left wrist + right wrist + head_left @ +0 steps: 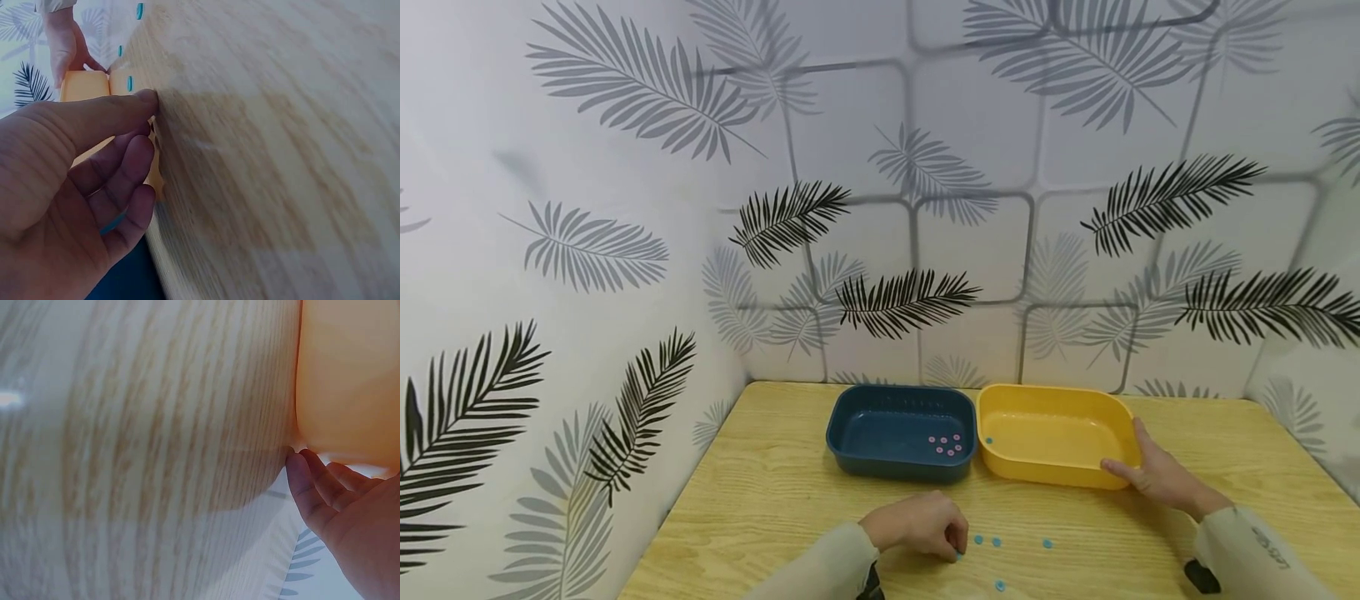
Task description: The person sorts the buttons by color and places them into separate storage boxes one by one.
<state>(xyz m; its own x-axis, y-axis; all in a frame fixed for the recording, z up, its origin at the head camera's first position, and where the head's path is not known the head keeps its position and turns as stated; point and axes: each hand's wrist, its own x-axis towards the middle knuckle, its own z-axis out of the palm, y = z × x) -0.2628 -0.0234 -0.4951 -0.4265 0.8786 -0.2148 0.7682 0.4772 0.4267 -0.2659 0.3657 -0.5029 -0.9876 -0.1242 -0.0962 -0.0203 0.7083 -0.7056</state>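
At the table's front, my left hand has its fingers curled, with thumb and forefinger pinching a small blue button at the tabletop. The left wrist view shows that thumb and forefinger meeting, but the button between them is hidden. Several more blue buttons lie flat to the right of this hand. My right hand holds the right front corner of a yellow plastic bin, thumb on the front wall and fingers along the side. One blue button lies inside that bin, at its left.
A dark blue bin stands close against the yellow bin's left side, with several pink buttons in its right part. Both bins sit on a wood-grain table near a wall with a leaf pattern.
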